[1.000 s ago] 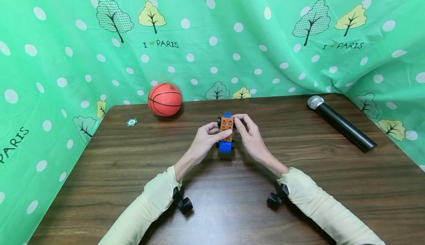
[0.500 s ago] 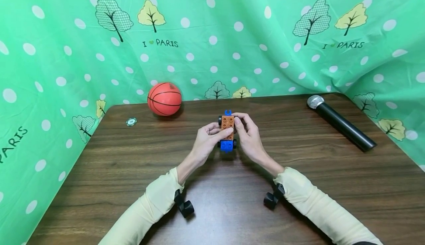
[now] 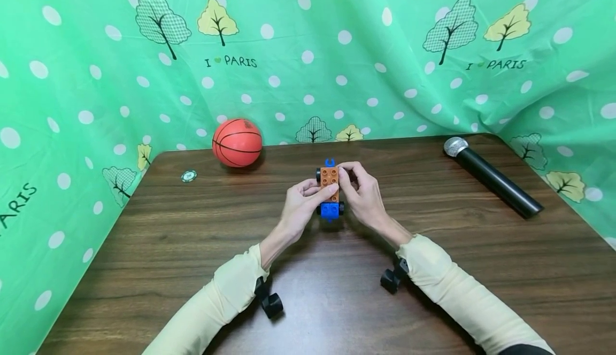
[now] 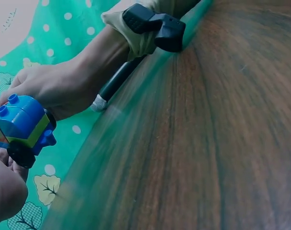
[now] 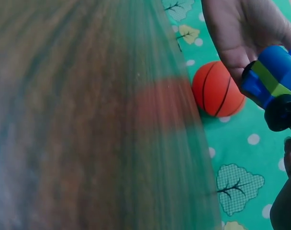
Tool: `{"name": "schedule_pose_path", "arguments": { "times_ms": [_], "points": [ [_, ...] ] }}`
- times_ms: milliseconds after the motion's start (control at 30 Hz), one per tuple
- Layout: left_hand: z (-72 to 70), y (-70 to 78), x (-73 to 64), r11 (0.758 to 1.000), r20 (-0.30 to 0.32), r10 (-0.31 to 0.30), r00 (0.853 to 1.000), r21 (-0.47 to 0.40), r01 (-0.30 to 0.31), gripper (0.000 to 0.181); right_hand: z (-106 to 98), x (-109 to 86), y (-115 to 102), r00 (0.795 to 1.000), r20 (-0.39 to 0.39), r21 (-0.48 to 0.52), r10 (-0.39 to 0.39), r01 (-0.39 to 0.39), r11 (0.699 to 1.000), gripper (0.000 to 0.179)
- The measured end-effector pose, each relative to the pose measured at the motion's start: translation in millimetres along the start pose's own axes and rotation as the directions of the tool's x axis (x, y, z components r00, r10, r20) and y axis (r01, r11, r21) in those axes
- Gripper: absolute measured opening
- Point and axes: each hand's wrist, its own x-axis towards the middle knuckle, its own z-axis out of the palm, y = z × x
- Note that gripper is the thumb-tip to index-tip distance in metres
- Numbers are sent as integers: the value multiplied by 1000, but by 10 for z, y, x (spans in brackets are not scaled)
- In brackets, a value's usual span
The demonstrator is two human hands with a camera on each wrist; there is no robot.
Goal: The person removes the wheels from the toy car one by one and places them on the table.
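Note:
Over the middle of the table, both hands hold a toy building-block car (image 3: 329, 210). It has an orange studded top, a blue block at the near end, black wheels and a blue hook at the far end. My left hand (image 3: 300, 202) grips it from the left, thumb lying across the orange top. At the far right side, by the wheel there, my right hand (image 3: 361, 192) pinches the car with thumb and fingertips, hiding that wheel. The left wrist view shows the car's blue block (image 4: 23, 117) above a lime-green layer (image 4: 33, 134).
A small red basketball (image 3: 237, 143) rests at the back left of the wooden table (image 3: 168, 237), with a poker chip (image 3: 189, 176) to its left. On the right lies a black microphone (image 3: 495, 178). Behind hangs a green dotted curtain (image 3: 308, 77).
The car and both hands have shifted slightly, and the car's near end has swung a little to the right. Both hands keep their hold.

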Motion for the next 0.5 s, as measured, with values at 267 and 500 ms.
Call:
{"name": "schedule_pose_path", "arguments": {
  "times_ms": [267, 500],
  "points": [
    [-9, -11, -22, 1000, -5, 1, 1000, -7, -1, 32, -44, 36, 42, 994, 41, -47, -104, 106, 993, 12],
    [-71, -26, 17, 998, 53, -10, 999, -62, 13, 31, -94, 78, 53, 984, 55, -43, -171, 173, 984, 18]
  ]
}}
